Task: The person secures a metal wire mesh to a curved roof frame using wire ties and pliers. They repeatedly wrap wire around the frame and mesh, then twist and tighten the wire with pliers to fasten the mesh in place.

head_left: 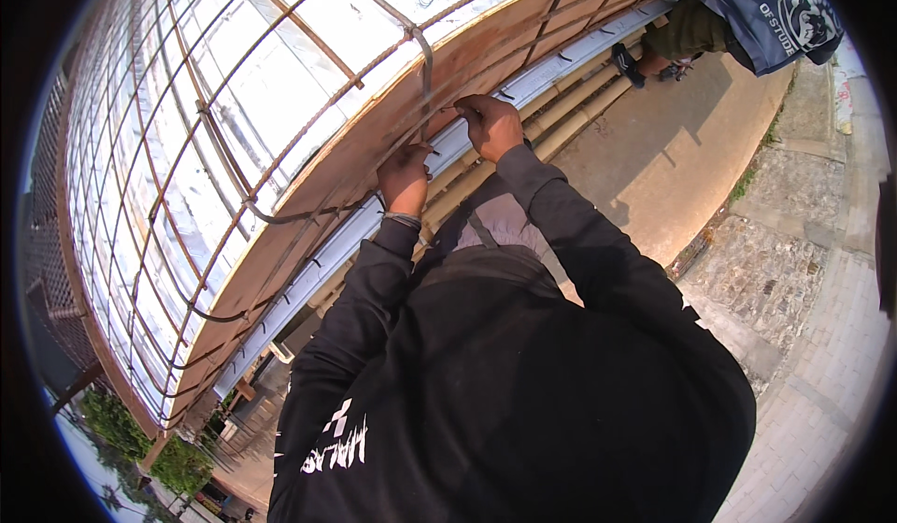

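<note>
Rebar (280, 144) runs in a rusty grid over pale sheeting (271, 74), and both my hands are up at its near edge, where a wooden form board (374, 140) borders the grid. My left hand (405, 179) grips the board's edge beside a bent bar, fingers curled narrow; what sits under them is hidden. My right hand (490, 125) is just beside it, pinched tight around a thin vertical bar (426, 70) where it meets the board (whether there is wire or a tool in that pinch I cannot tell, it is too small). Below the board a grey metal strip (551, 70) and bamboo-coloured poles (570, 102) follow the same edge. My black sleeves and hoodie (505, 383) fill the lower middle and cover the ground beneath. At the top right corner another person (747, 14) is cut off by the rim: only a blue garment, olive trousers and 1 sandalled foot show. Paving stones (813, 373) lie along the right side, blurred toward the rim.
</note>
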`<act>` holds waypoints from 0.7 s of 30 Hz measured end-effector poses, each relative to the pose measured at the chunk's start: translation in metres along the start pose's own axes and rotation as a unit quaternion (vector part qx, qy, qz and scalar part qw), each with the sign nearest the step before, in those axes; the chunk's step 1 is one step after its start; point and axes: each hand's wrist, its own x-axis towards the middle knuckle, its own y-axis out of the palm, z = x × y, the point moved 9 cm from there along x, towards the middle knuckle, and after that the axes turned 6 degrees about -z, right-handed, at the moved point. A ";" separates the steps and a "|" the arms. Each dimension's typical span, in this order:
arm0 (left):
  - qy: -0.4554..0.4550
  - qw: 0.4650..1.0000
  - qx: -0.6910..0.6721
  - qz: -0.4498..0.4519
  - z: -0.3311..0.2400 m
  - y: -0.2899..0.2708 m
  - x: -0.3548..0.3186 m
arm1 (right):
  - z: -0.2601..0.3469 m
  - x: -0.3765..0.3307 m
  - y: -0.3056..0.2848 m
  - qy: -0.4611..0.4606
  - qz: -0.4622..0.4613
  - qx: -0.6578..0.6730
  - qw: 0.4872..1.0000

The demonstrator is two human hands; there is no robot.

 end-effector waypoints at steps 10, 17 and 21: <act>0.095 0.990 0.067 0.075 -0.001 0.017 0.006 | 0.014 0.008 0.013 0.034 0.059 0.003 0.998; -0.067 0.996 -0.063 -0.015 -0.008 0.018 0.003 | -0.009 0.012 0.028 0.104 0.113 0.081 0.985; -0.133 0.972 -0.177 -0.076 0.007 0.021 0.002 | -0.004 0.011 0.033 0.105 0.124 0.103 0.981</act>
